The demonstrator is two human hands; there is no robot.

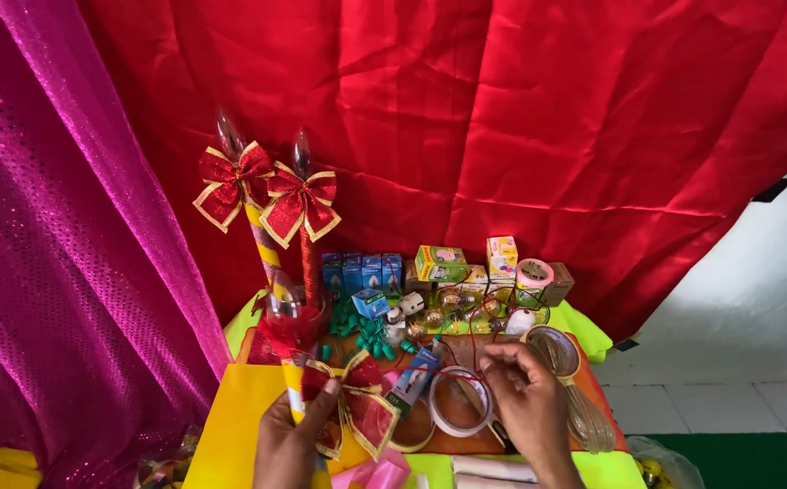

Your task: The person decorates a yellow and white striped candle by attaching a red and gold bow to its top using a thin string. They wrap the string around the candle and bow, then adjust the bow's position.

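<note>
Low over the cluttered table, my left hand [287, 444] is closed around a yellow-and-white striped candle-shaped stick [295, 396] with a clear bulb on top. A shiny red ribbon bow with gold edging [358, 407] sits on it. My right hand [527, 398] pinches a thin red wire [452, 369] that runs to the bow.

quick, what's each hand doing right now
Left hand: closed around a striped stick with a red bow.
Right hand: fingers pinched on a thin red wire.
</note>
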